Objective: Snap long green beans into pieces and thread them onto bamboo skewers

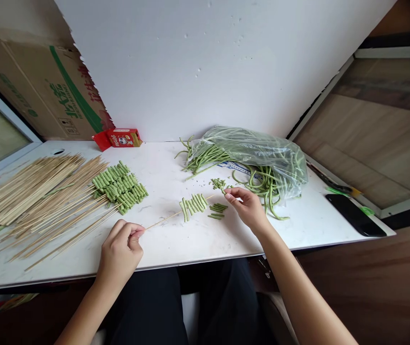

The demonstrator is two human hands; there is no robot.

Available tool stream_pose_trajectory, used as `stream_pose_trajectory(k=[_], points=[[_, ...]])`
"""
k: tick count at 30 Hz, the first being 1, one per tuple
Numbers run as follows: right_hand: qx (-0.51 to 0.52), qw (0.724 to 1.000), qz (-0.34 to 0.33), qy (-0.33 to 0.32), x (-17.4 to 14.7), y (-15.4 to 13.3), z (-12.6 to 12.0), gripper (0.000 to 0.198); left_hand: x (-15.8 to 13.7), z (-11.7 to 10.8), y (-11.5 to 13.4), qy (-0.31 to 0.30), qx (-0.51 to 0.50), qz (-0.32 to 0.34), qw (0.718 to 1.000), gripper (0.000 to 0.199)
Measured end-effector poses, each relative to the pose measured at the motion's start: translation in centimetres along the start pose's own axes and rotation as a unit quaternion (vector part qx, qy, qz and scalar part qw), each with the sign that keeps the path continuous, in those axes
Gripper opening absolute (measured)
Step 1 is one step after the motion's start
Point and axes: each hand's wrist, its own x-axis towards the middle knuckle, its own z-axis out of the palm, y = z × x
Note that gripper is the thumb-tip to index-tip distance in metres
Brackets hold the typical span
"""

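Note:
My left hand (123,242) pinches the near end of a thin bamboo skewer (161,222). Several cut long bean pieces (193,205) are threaded crosswise on that skewer, its tip pointing right. My right hand (246,206) is closed, thumb and forefinger together on a small green bean piece (223,191) just beyond the skewer's tip. Below the tip lie several loose cut bean pieces (218,208) on the white table (176,244). A small heap of bean ends (218,183) sits just past the right fingertips.
Filled bean skewers (120,187) are stacked at left, beside a big pile of bare bamboo skewers (28,187). A clear plastic bag (255,143) of whole long beans lies at back right. A red box (123,138), a black phone (354,214) and a cardboard box (42,91) stand around.

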Motion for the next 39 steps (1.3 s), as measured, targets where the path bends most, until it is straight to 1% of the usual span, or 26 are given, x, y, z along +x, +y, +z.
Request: stream_pose_trajectory(k=[2,4,7,10,13,17,23,33,39], points=[[0.094,0.995,0.038,-0.023,-0.2,-0.3,0.8,0.042,-0.1,0.0,0.0,-0.004,0.001,0.001,1.0,0.023],[0.16,0.984,0.061,-0.05,-0.5,-0.5,1.6,0.045,-0.1,0.0,0.0,-0.007,0.0,0.001,1.0,0.023],[0.22,0.97,0.08,-0.065,-0.7,-0.5,2.4,0.043,0.0,0.0,0.0,-0.005,-0.002,0.006,1.0,0.023],[0.248,0.962,0.093,-0.067,-0.8,-0.1,2.6,0.041,0.1,0.0,0.0,-0.001,-0.003,0.012,1.0,0.023],[0.254,0.96,0.096,-0.07,-0.8,0.4,2.6,0.04,0.1,0.0,0.1,0.001,-0.002,0.014,1.0,0.023],[0.242,0.964,0.095,-0.06,-0.8,0.6,2.6,0.037,0.0,-0.1,0.2,0.003,0.0,0.013,1.0,0.023],[0.234,0.966,0.083,-0.076,-0.9,0.4,2.6,0.034,0.1,0.0,0.2,-0.001,-0.005,0.008,1.0,0.023],[0.242,0.964,0.093,-0.061,-0.9,0.6,2.5,0.032,0.2,-0.2,0.3,-0.002,0.001,0.009,1.0,0.024],[0.231,0.968,0.085,-0.058,-0.8,1.0,2.5,0.03,0.2,-0.1,0.3,-0.007,-0.002,0.003,1.0,0.024]])
